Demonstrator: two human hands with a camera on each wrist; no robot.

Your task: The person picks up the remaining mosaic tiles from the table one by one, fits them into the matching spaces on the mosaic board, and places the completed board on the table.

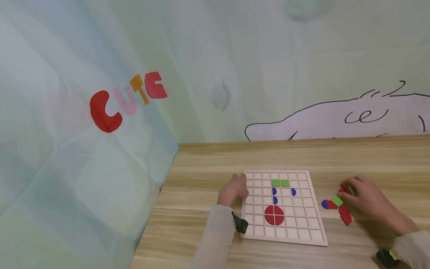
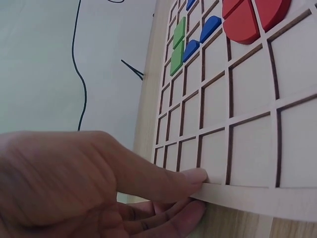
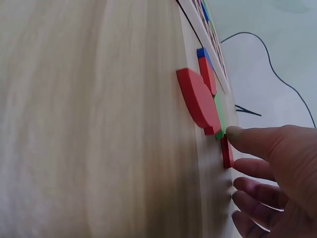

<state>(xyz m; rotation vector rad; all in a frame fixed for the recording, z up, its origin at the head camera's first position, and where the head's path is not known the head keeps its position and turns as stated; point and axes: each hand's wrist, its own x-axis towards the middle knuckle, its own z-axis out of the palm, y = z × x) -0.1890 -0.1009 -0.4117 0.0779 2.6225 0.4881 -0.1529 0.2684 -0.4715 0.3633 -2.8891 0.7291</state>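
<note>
My left hand grips the left edge of a pale wooden grid board. In the left wrist view its thumb lies on the rim, the other fingers below the edge. On the board sit two green squares, several blue pieces and red quarter circles forming a disc. Right of the board, my right hand pinches a red block between thumb and index finger. Beside it lie a green block, more red blocks and a blue one.
The board and loose blocks lie on a wood-grain table. A printed cloth backdrop rises behind the table and along its left side, with the coloured letters "CUTE" on it.
</note>
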